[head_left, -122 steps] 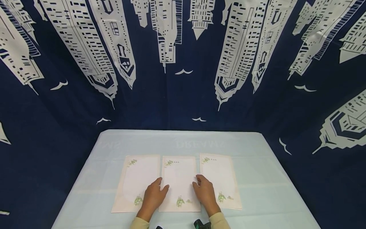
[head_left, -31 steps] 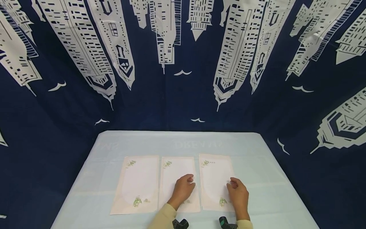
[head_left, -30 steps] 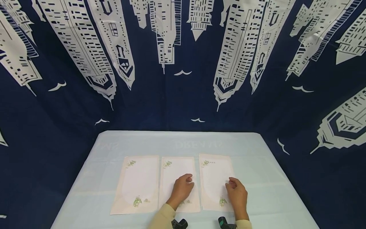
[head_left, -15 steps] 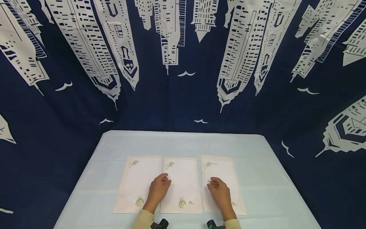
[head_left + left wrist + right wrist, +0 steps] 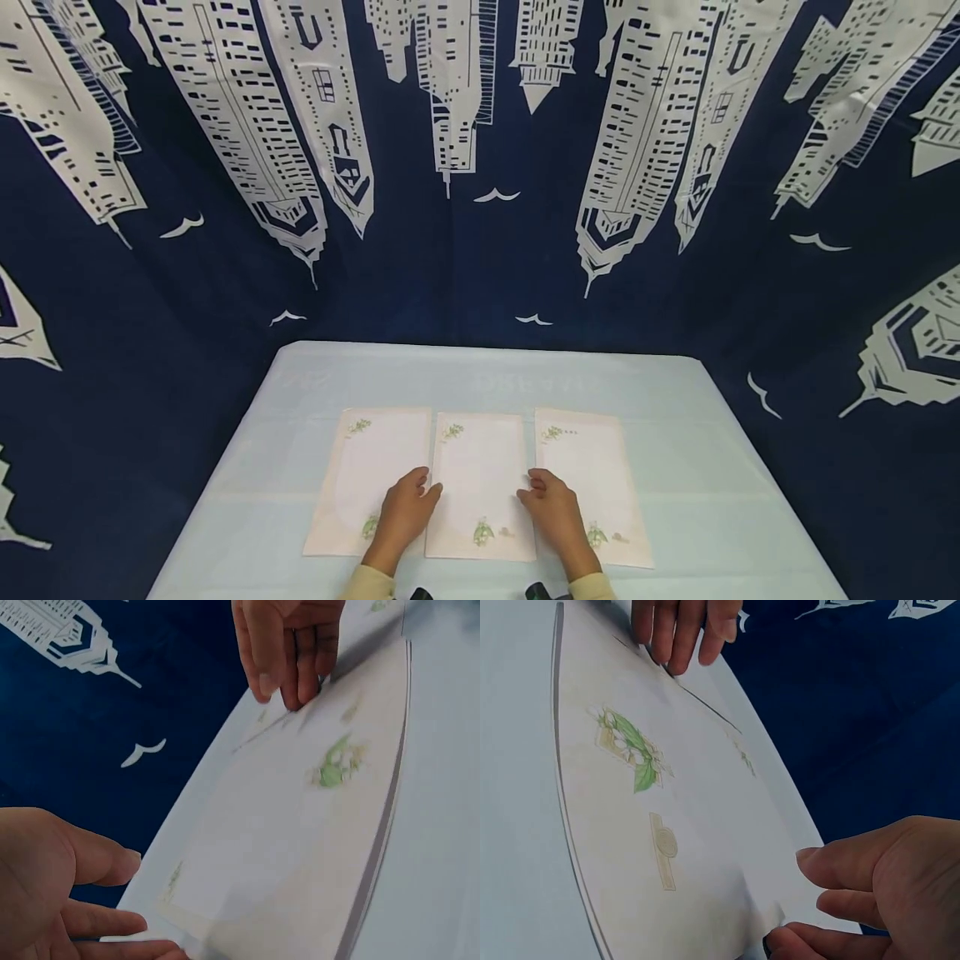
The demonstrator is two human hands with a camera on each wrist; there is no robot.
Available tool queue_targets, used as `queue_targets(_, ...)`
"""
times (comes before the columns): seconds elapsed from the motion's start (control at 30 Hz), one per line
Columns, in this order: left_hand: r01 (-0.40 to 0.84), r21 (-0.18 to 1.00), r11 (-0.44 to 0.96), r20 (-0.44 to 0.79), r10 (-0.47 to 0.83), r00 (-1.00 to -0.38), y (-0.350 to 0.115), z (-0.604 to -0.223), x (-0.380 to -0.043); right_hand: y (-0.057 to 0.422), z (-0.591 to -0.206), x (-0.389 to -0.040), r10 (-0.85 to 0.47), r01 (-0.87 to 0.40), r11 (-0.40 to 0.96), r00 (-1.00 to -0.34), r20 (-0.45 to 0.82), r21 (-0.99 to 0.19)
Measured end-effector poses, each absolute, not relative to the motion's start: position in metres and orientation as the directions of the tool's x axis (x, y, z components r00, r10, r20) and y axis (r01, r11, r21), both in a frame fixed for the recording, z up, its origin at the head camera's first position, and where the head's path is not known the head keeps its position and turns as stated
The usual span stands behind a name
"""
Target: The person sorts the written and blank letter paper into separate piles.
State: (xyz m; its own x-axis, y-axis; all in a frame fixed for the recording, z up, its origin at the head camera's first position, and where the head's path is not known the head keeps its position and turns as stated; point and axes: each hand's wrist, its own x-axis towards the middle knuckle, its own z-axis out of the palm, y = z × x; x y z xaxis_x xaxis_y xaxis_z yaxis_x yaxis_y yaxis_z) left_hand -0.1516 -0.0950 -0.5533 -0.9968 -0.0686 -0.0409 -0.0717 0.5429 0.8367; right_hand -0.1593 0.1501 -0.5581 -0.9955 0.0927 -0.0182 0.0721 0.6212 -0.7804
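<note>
Three stacks of pale pink letter paper with green flower prints lie side by side: the left stack, the middle stack and the right stack. My left hand is at the middle stack's left edge, over part of the left stack. At the opposite edge is my right hand, partly over the right stack. Fingers of both hands are loosely bent, touching the paper's sides. In the left wrist view, the middle stack shows layered sheet edges. The right wrist view shows the same stack between the hands.
A white-covered table bears the paper. Behind and around it hangs a dark blue cloth printed with white buildings and birds. Black devices sit at the wrists.
Both hands have moved left: the left from over the middle stack, the right from the right stack's outer edge. The dots atop the middle sheet 4.1 s ago are gone. The view shifted slightly.
</note>
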Motion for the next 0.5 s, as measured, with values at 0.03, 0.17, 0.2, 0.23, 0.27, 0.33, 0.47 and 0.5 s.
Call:
queue_targets(0.03, -0.071, 0.834, 0.547, -0.044, -0.062, -0.997, -0.0941, -0.5522, -0.1516, 0.1489, -0.5578, -0.1588, 0.088, 0.067, 0.622, -0.996, -0.016, -0.780)
queue_targets(0.17, -0.094, 0.840, 0.535, -0.080, -0.049, -0.996, -0.0905, -0.5480, -0.1525, 0.1453, -0.5579, -0.1575, 0.089, 0.067, 0.619, -0.996, -0.015, -0.782)
queue_targets(0.2, -0.099, 0.842, 0.530, -0.088, -0.047, -0.995, -0.0897, -0.5474, -0.1527, 0.1448, -0.5578, -0.1572, 0.092, 0.071, 0.617, -0.996, -0.017, -0.784)
queue_targets(0.23, -0.111, 0.846, 0.521, -0.100, -0.049, -0.994, -0.0892, -0.5471, -0.1529, 0.1449, -0.5580, -0.1570, 0.093, 0.066, 0.619, -0.996, -0.011, -0.783)
queue_targets(0.27, -0.119, 0.852, 0.511, -0.109, -0.050, -0.993, -0.0888, -0.5469, -0.1529, 0.1447, -0.5581, -0.1570, 0.099, 0.070, 0.618, -0.995, -0.011, -0.783)
queue_targets(0.33, -0.129, 0.860, 0.493, -0.118, -0.054, -0.992, -0.0883, -0.5474, -0.1527, 0.1449, -0.5585, -0.1574, 0.114, 0.078, 0.618, -0.993, -0.009, -0.783)
queue_targets(0.47, -0.135, 0.884, 0.448, -0.118, -0.065, -0.991, -0.0877, -0.5486, -0.1518, 0.1458, -0.5575, -0.1584, 0.147, 0.080, 0.605, -0.989, 0.012, -0.792)
queue_targets(0.5, -0.136, 0.889, 0.437, -0.118, -0.068, -0.991, -0.0875, -0.5488, -0.1516, 0.1461, -0.5578, -0.1586, 0.154, 0.081, 0.602, -0.988, 0.017, -0.795)
